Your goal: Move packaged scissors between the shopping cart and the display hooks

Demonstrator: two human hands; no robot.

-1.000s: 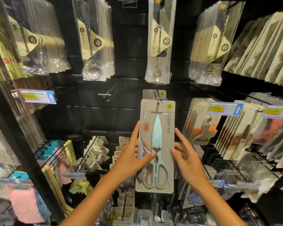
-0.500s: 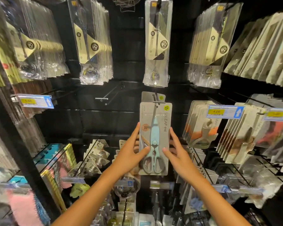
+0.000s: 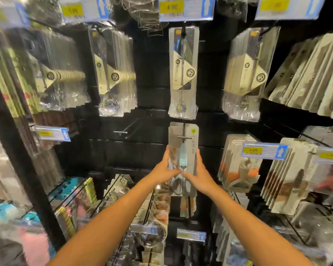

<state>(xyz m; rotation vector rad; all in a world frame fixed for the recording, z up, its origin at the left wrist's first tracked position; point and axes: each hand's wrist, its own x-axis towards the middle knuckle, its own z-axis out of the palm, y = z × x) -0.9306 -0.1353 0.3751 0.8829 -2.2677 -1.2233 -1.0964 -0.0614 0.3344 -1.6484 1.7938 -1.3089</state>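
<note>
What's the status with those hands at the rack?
Both hands, left and right, grip the scissors pack. Pack on its hook. Nothing blocking.

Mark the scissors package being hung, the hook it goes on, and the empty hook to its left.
scissors package (image 3: 193, 148), head view, grey card right of the blade.
display hook (image 3: 184, 137), head view, metal crossbar at its front end.
empty hook (image 3: 120, 132), head view, front crossbar.

Head view, close, facing display hooks (image 3: 183, 137)
</note>
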